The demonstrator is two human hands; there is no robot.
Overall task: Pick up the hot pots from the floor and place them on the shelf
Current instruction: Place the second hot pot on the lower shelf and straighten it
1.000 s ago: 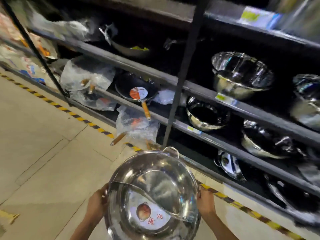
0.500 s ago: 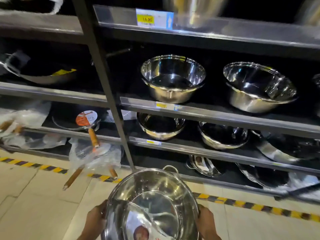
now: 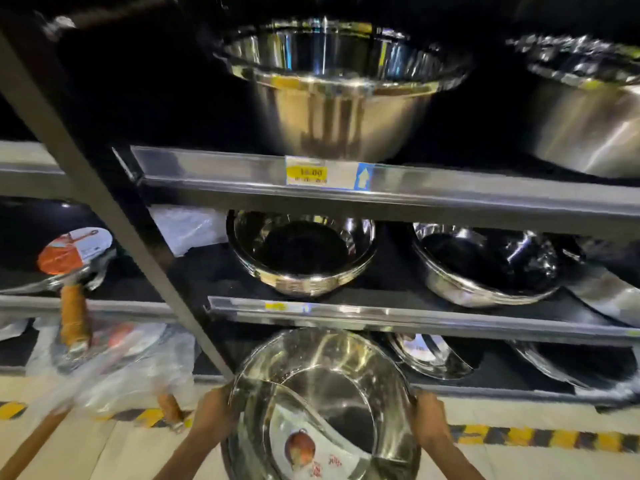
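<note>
Hot pot [image 3: 322, 403], steel with an S-shaped divider and a paper label inside, held off the floor between both hands: left hand [image 3: 211, 415] clasps its left rim, right hand [image 3: 427, 419] clasps its right rim. Directly above the hands, the shelf [image 3: 398, 315] edge; beyond it a steel bowl [image 3: 301, 252]. Left of the left hand, a pan with wooden handle [image 3: 72, 318] and plastic wrapped pans. Picture partly blurred.

Metal shelf [image 3: 381, 187], steel pots [image 3: 301, 254] on tiers
</note>
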